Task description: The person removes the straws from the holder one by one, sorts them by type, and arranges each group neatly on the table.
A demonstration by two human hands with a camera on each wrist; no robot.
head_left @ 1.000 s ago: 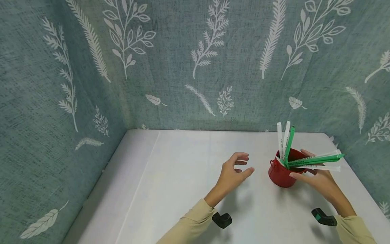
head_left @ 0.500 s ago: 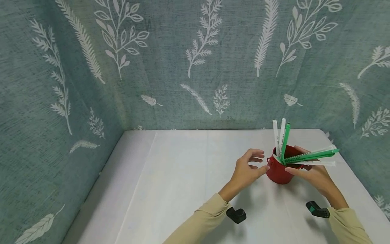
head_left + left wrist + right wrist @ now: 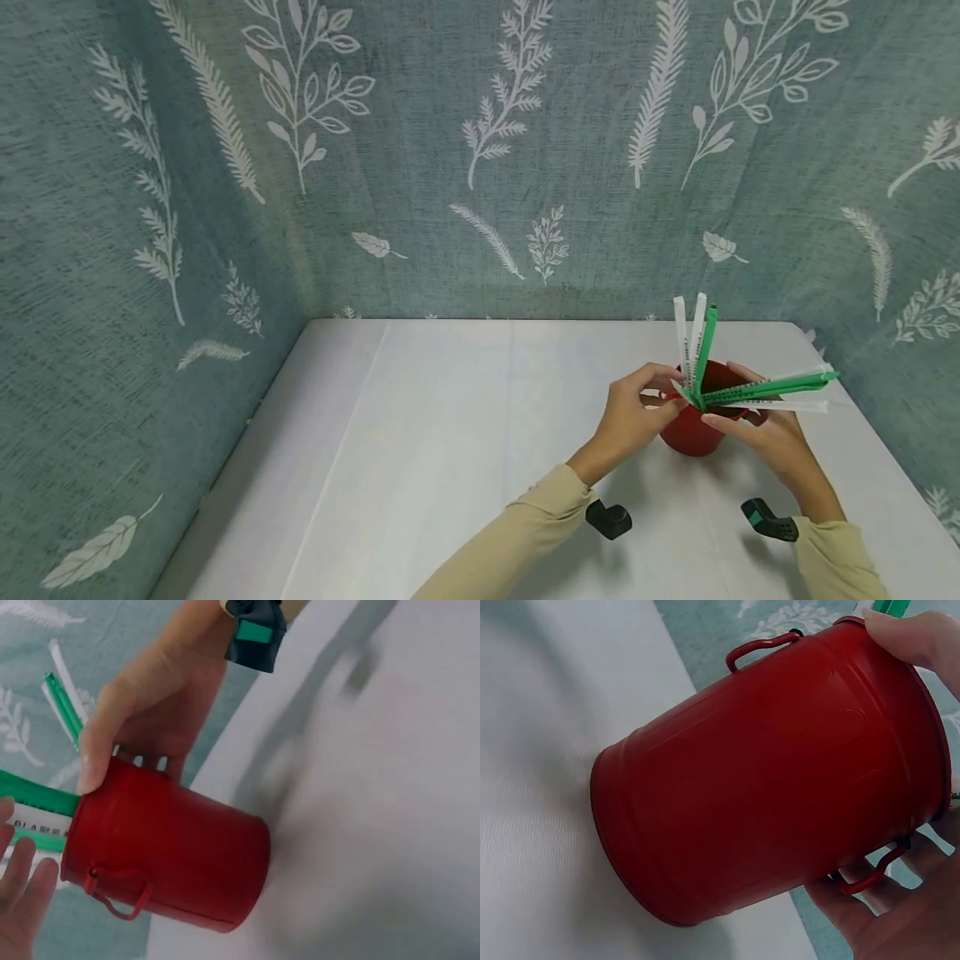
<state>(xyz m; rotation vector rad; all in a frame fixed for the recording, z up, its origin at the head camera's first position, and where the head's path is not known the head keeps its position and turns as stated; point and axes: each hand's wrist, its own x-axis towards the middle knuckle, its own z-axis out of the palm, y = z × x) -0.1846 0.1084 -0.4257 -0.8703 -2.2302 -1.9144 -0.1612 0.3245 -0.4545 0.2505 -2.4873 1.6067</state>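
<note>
A red metal bucket (image 3: 693,437) with small side handles stands at the table's right. My right hand (image 3: 780,446) holds it, thumb at the near rim and fingers round the right side. Several long thin sticks, white (image 3: 681,329) and green (image 3: 787,385) with printed writing, stick out of the bucket, some upward and some to the right. My left hand (image 3: 633,408) is at the left rim, its fingers bent loosely. In the left wrist view its fingertips (image 3: 22,874) are beside the sticks; whether they touch is unclear.
The bucket is on a white-covered table (image 3: 420,450). A blue-green cloth (image 3: 420,217) with pale leaf prints hangs behind it and at the sides. Black wrist cameras (image 3: 609,520) jut out below both wrists.
My left hand has moved right, from bare tabletop to the bucket's left rim. The right hand keeps its hold, and the bucket looks about where it was.
</note>
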